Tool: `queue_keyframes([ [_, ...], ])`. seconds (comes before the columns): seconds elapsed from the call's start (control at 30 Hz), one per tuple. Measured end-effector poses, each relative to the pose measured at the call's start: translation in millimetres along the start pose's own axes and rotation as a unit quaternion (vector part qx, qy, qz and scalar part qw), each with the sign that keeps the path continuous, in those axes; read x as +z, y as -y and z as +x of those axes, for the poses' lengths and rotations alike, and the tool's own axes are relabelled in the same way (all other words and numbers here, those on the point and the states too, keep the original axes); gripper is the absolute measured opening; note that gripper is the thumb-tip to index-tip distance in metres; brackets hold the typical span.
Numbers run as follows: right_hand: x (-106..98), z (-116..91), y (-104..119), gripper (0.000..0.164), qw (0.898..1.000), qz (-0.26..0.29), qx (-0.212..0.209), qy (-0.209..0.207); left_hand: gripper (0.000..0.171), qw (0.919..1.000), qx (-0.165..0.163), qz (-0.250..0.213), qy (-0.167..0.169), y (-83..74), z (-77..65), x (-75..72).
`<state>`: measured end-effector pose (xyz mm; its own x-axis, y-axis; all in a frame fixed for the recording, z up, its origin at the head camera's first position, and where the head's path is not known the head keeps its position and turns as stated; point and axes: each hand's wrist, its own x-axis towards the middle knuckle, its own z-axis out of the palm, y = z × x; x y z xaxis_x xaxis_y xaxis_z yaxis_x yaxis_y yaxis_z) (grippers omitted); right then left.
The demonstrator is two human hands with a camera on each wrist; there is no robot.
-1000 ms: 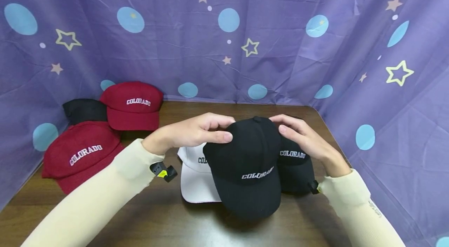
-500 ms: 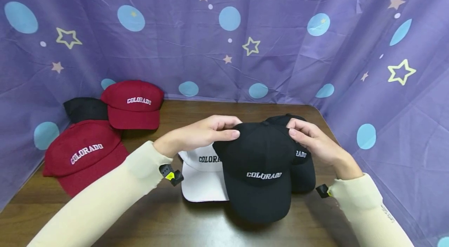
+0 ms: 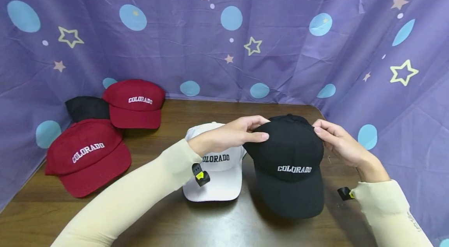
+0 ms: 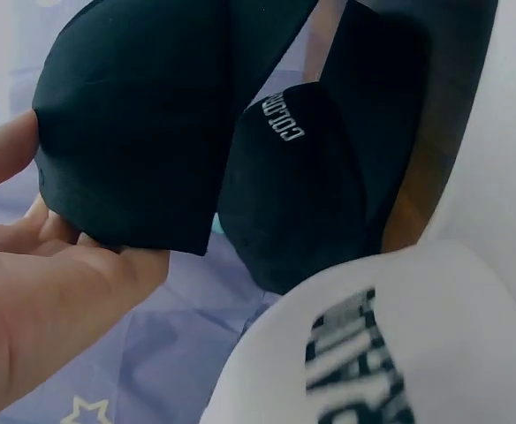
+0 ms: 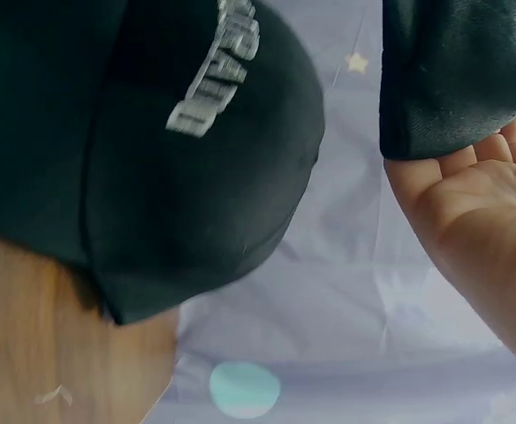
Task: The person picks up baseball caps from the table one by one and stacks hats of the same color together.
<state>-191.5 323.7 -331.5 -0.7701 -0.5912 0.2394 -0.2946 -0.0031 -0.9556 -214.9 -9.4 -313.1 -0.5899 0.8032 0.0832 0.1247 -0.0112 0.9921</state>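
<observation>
A black baseball cap (image 3: 288, 190) with white COLORADO lettering hangs off the table, brim toward me. My left hand (image 3: 238, 134) pinches its crown on the left side, thumb in front. On the right side my right hand (image 3: 345, 149) pinches the crown's edge between thumb and fingers. Behind it a second black cap (image 4: 289, 199) shows in the left wrist view; the head view has mostly its top. Under my left forearm, a white cap (image 3: 219, 184) with dark lettering rests on the table, partly covered by that wrist.
Two dark red caps, a front one (image 3: 87, 161) and a rear one (image 3: 135, 104), lie at the left. A plain-looking black cap (image 3: 87, 108) is tucked behind them. The wooden table (image 3: 154, 200) meets a purple curtain (image 3: 196, 36) at the back and sides.
Both hands have carried the held black cap rightward, from overlapping the white cap to in front of the second black cap. More of the white cap shows; the red caps stay put.
</observation>
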Motion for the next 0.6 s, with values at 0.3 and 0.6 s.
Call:
queue_keyframes([
  [0.3,-26.9,-17.9,-9.7,0.019,0.996,-0.046,0.062,-0.038,0.039,0.9958,-0.037,0.071,-0.045,14.9,33.5,12.3],
  [0.6,-42.9,-23.0,-25.7,0.021,0.993,-0.042,0.102,-0.048,0.045,0.9824,-0.07,0.152,-0.083,28.8,54.6,22.4],
])
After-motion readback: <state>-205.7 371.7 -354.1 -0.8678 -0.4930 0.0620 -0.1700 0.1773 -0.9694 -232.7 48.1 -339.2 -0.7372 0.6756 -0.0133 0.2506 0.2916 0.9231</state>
